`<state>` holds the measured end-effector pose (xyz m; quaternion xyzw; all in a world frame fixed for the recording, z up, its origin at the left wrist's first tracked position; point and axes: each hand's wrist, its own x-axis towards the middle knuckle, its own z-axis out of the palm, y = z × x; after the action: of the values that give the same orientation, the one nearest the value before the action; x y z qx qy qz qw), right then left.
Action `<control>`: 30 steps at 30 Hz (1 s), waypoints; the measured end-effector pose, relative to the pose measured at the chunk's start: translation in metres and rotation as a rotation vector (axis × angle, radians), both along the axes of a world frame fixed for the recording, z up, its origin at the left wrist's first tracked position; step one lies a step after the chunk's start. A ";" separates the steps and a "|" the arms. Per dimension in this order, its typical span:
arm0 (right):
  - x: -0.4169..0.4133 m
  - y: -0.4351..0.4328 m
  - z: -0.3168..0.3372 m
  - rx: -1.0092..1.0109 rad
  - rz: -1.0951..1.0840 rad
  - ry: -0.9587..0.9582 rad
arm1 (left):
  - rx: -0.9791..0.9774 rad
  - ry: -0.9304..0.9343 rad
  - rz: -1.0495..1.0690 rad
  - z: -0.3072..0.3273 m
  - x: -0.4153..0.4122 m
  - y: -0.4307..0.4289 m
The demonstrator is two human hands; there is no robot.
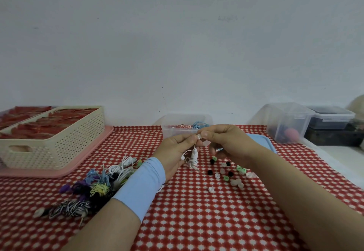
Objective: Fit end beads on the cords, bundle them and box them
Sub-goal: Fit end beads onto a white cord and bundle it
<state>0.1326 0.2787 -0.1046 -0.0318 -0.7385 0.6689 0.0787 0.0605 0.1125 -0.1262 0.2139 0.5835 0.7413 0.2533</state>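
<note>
Red-and-white checked cloth covers the desk. Head view: left hand pinches a white cord above the desk's middle, its coils hanging below the fingers. Right hand pinches a small white bead at the cord's upper end; seated or not, cannot tell. Loose beads lie scattered just right of centre. Cord pile, many colours, sits toward the left edge. Clear box at the far edge holds a few bundled cords. Judgement: early going. A few are boxed; most cords are left to bead, bundle and box.
</note>
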 end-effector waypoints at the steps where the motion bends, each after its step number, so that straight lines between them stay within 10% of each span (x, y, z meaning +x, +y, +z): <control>1: 0.001 0.000 0.001 -0.002 -0.008 0.001 | 0.004 0.008 0.011 0.000 0.000 0.000; 21: 0.006 0.004 0.005 0.372 -0.068 0.118 | -0.119 0.037 0.057 -0.007 -0.001 0.004; 30: 0.013 0.005 0.014 0.176 0.029 -0.027 | -0.096 0.061 0.010 -0.006 -0.004 0.001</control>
<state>0.1459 0.2842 -0.0907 -0.0230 -0.7959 0.6019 0.0614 0.0565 0.1131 -0.1326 0.2211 0.6269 0.7069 0.2418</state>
